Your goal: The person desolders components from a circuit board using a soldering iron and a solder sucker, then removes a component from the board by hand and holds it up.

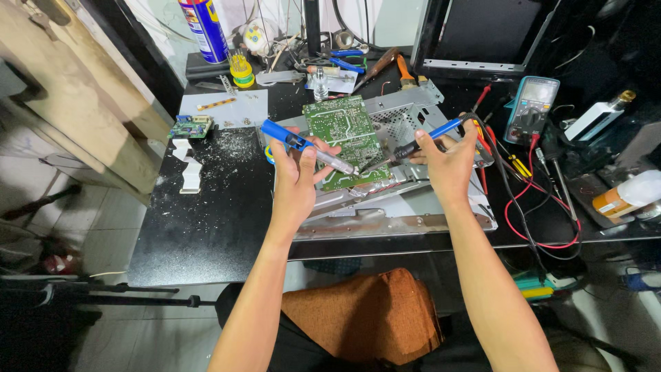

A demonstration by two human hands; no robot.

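Nearest the camera, an orange-brown cushion [365, 313] sits between the person's forearms, below the edge of the black surface [206, 227]. Left hand [295, 176] has its grip wrapped tight around a blue-handled desoldering pump [306, 146], whose metal tip slants down onto the green circuit board [348, 138]. Right hand [447, 162] pinches a blue-and-black soldering iron [423, 141] (pen-fashion, fingers closed), the tip meeting the board's lower edge just beside the pump's tip. That board lies tilted on a grey metal chassis [406, 200]. A multimeter [531, 107] rests to the right, with red and black leads [533, 220] trailing nearby.
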